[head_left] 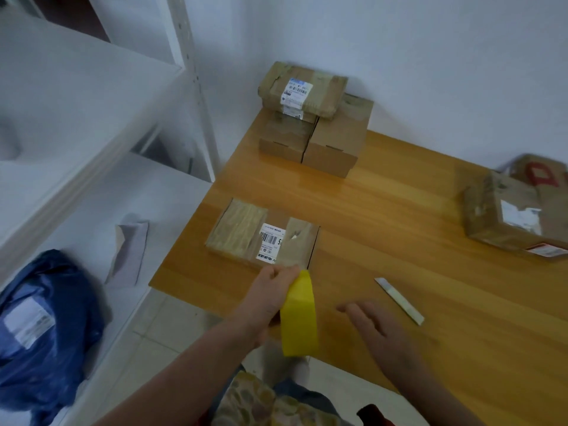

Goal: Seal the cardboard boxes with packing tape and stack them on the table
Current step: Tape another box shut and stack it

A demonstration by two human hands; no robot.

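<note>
— What's furthest left?
— A blue bag (46, 327) on the shelf. Next, a small box (246, 238) lies at the table's (399, 210) front-left corner. The left hand (270, 290) pinches yellow tape (298, 318) at the box's near edge.
— The right hand (375, 327)?
— Fingers spread, holding nothing, above the table beside a blade (399, 301).

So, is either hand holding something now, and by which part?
The left hand grips the yellow tape roll by its upper end, next to the small box. The right hand is open and holds nothing.
</note>
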